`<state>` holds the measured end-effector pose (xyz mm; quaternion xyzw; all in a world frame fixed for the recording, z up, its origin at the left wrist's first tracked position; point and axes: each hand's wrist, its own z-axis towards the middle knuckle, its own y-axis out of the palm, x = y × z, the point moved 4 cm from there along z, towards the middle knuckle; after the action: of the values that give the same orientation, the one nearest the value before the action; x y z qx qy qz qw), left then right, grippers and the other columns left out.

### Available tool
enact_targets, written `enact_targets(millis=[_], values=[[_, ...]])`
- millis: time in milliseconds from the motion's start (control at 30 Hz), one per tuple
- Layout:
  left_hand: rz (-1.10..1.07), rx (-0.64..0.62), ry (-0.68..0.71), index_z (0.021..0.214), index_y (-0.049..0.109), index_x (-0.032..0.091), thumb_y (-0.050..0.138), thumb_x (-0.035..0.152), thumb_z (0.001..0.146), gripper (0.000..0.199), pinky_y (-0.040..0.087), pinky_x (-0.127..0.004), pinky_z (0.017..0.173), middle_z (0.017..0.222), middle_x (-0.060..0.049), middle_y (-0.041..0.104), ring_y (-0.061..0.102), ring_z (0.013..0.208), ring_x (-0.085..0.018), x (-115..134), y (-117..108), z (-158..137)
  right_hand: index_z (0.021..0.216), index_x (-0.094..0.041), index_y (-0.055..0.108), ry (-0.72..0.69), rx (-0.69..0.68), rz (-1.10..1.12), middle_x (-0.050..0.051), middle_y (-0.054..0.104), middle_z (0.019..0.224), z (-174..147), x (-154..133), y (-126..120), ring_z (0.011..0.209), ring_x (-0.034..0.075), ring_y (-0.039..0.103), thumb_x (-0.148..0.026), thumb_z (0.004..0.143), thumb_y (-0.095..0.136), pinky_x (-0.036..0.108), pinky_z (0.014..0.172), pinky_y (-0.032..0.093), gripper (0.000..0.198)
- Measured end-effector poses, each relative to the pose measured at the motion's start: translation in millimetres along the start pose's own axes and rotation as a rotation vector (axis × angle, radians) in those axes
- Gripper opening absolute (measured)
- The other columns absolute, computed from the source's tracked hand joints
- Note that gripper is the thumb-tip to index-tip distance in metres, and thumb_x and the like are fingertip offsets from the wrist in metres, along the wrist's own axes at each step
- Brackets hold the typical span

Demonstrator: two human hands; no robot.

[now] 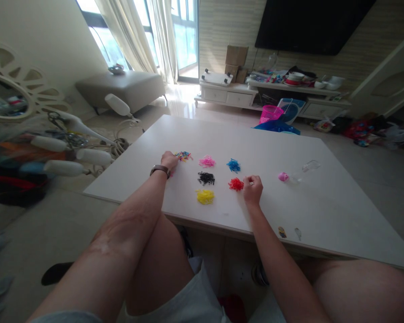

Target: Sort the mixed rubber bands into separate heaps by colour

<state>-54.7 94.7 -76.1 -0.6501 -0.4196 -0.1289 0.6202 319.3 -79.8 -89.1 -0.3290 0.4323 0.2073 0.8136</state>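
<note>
On the white table, small thin pieces that look like rubber bands lie in separate piles by colour. My left hand, with a dark wristband, is curled at the mixed-colour pile; what its fingers hold is hidden. Beside the red pile, my right hand has its fingertips pinched together, and anything in them is too small to name. Between the hands sit a pink pile, a black pile and a yellow pile. The blue pile lies behind the red one.
To the right are a small pink object and a clear plastic container. A yellow cartoon figure piece and a small clear piece lie near the front edge. A lamp with white shades stands at the left.
</note>
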Motion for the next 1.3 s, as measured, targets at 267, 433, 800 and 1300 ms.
enact_targets(millis=[267, 433, 800, 1300], values=[[-0.088, -0.005, 0.082, 0.077, 0.070, 0.014, 0.077, 0.017, 0.071, 0.010, 0.051, -0.030, 0.073, 0.077, -0.010, 0.072, 0.068, 0.082, -0.023, 7, -10, -1, 0.061, -0.023, 0.051, 0.008, 0.004, 0.019, -0.001, 0.054, 0.076, 0, 1, 0, 0.076, 0.020, 0.053, -0.035, 0.081, 0.057, 0.034, 0.075, 0.041, 0.024], [-0.270, -0.019, 0.078, 0.077, 0.071, 0.013, 0.085, 0.022, 0.061, 0.022, 0.051, -0.028, 0.068, 0.070, -0.008, 0.069, 0.066, 0.074, -0.020, 6, -9, 0, 0.062, -0.023, 0.051, 0.000, 0.002, 0.013, -0.001, 0.054, 0.076, 0, 3, 1, 0.076, 0.019, 0.051, -0.035, 0.082, 0.057, 0.032, 0.075, 0.041, 0.024], [-0.360, -0.050, 0.086, 0.076, 0.070, 0.011, 0.085, 0.014, 0.058, 0.023, 0.052, -0.028, 0.068, 0.064, -0.006, 0.067, 0.065, 0.069, -0.018, 12, -7, -7, 0.062, -0.023, 0.051, -0.012, -0.011, 0.007, -0.001, 0.053, 0.076, 0, 3, 1, 0.075, 0.019, 0.051, -0.036, 0.082, 0.057, 0.033, 0.075, 0.040, 0.024], [-0.319, -0.166, 0.230, 0.080, 0.075, 0.013, 0.091, 0.025, 0.058, 0.029, 0.048, -0.027, 0.062, 0.072, -0.007, 0.072, 0.065, 0.068, -0.017, 31, 0, -26, 0.062, -0.023, 0.051, -0.031, -0.020, -0.004, 0.000, 0.054, 0.075, -1, -2, 2, 0.076, 0.019, 0.051, -0.034, 0.082, 0.057, 0.032, 0.072, 0.040, 0.023]])
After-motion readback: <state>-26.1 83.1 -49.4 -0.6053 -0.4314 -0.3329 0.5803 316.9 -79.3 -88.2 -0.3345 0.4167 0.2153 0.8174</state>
